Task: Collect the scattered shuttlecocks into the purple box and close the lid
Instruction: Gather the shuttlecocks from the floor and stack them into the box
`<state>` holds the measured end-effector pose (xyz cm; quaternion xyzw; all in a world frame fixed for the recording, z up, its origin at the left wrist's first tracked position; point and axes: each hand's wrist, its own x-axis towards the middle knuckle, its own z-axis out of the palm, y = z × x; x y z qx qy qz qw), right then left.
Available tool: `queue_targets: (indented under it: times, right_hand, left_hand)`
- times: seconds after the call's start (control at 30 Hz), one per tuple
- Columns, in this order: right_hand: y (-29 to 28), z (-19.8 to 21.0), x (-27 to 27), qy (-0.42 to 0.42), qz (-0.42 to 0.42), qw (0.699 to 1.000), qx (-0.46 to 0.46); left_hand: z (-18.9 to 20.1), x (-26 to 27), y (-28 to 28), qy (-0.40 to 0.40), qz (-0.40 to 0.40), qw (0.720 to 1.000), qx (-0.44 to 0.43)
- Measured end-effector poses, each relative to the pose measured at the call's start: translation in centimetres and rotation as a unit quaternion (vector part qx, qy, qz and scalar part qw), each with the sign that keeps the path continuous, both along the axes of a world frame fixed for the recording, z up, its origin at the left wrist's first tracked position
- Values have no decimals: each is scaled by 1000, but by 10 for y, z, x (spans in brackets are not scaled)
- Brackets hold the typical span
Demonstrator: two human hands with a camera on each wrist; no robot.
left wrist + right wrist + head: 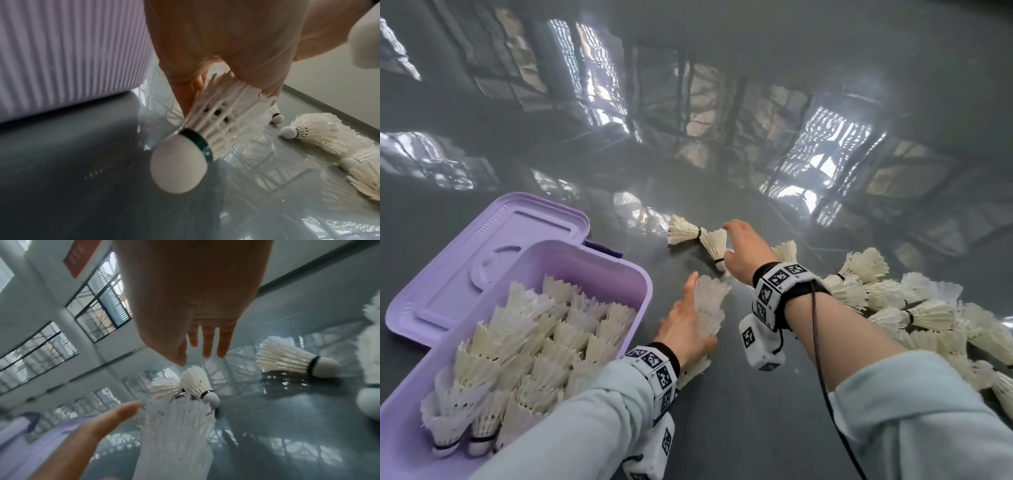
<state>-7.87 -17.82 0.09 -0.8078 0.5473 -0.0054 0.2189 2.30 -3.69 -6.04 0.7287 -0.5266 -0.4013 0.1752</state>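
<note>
The purple box [619,270] stands at the lower left with its lid [482,246] open flat behind it. Several white shuttlecocks [544,346] fill it. My left hand [688,325] grips a shuttlecock [710,301] just right of the box; its white cork [179,164] points back at the wrist. My right hand [727,240] hovers open, fingers spread, over two shuttlecocks [714,243] lying cork to cork on the grey floor. From the right wrist, those two [195,384] lie just below the straight fingers [207,344].
A large heap of loose shuttlecocks [914,315] lies at the right, behind my right forearm. One more shuttlecock [287,360] lies to the right of the hand. The glossy grey floor [722,428] reflects windows. A black cable [822,370] hangs from my right wrist.
</note>
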Motion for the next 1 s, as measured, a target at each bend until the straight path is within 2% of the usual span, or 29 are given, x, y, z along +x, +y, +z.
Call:
queue_targets:
  times: [0.13, 0.2, 0.3, 0.43, 0.53, 0.8, 0.9, 1.0]
  right_hand:
    - [-21, -18, 14, 125, 125, 984, -5]
    - [-26, -28, 12, 140, 121, 983, 8]
    - [-22, -37, 3, 117, 65, 990, -46]
    - [-8, -43, -18, -4, -56, 998, -33]
    - [7, -34, -32, -109, -122, 986, -36]
    - [46, -1, -37, -139, -54, 989, 13]
    - [52, 26, -29, -200, -78, 977, -1]
    - [51, 57, -13, -285, -116, 951, -28]
  left_hand:
    - [-6, -2, 6, 9, 22, 1000, 5]
    - [-7, -1, 11, -3, 13, 1000, 5]
    - [-7, 1, 14, -12, 2, 1000, -2]
    - [-3, -2, 12, -36, -23, 999, 5]
    - [4, -6, 13, -38, -37, 999, 2]
    - [30, -14, 17, -50, -58, 996, -41]
    - [54, -13, 15, -61, -44, 995, -65]
    - [86, -1, 10, -87, -9, 991, -105]
